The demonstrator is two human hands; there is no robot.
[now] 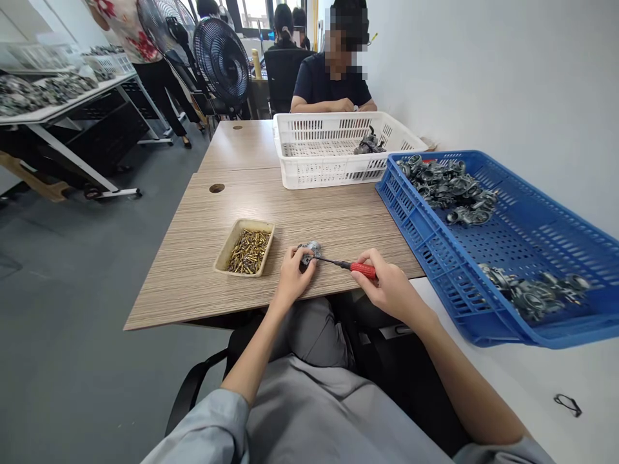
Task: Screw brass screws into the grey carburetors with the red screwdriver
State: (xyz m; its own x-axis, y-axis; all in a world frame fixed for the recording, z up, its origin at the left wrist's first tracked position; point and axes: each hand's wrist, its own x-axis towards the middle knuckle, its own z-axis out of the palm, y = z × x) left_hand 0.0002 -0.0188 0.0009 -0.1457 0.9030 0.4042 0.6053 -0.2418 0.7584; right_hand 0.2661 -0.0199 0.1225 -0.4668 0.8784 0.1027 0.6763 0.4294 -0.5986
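Note:
My left hand (293, 276) grips a small grey metal casting (313, 246), which looks like a carburetor body, near the front edge of the table. Part of the casting is hidden by my fingers. In my right hand (382, 283) is a screwdriver (362, 269) with a red handle and a dark shaft. Its shaft points left and its tip meets the casting beside my left fingers. Just left of my left hand stands a cream tray (218, 263) filled with small brass-coloured parts (249, 251).
A blue crate (416, 225) with several grey castings (454, 187) stands at my right. Behind the table's middle is a white basket (329, 177) holding a casting or two (370, 143). A person (333, 84) sits opposite. Fans (222, 61) stand at the far left.

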